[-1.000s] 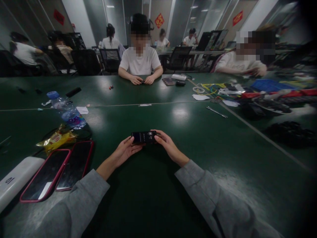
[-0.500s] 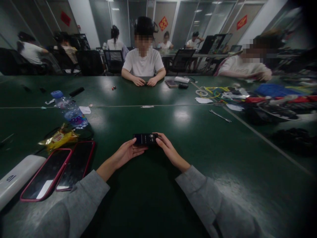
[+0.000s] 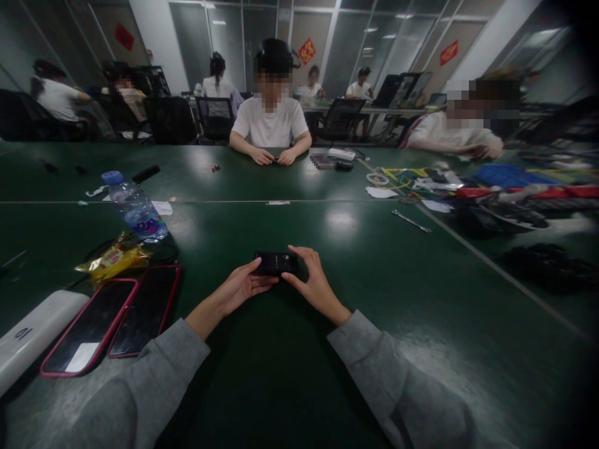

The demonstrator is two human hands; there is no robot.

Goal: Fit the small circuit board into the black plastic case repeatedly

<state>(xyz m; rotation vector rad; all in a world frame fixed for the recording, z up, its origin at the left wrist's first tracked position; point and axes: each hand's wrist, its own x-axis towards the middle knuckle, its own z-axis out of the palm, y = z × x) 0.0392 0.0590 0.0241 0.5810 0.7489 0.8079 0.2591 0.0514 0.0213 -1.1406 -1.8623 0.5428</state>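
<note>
A small black handheld device [image 3: 272,263] with small white marks lit on its dark screen lies sideways between my hands, close above the green table. My left hand [image 3: 241,287] grips its left end, thumb on the front and fingers underneath. Around the right end curves my right hand [image 3: 314,280], its index finger at the upper edge and its thumb at the lower edge. The device's back is hidden.
On the left are two red-edged phones [image 3: 91,327] [image 3: 146,310], a white power bank [image 3: 40,337], a yellow packet [image 3: 115,262] and a plastic bottle [image 3: 138,212]. A wrench [image 3: 410,221] and tangled cables [image 3: 407,181] lie right. A person [image 3: 269,121] sits opposite.
My right thumb has moved off the screen to the device's lower edge, and the index finger has spread to the upper edge. The left hand keeps its hold. The view has shifted slightly.
</note>
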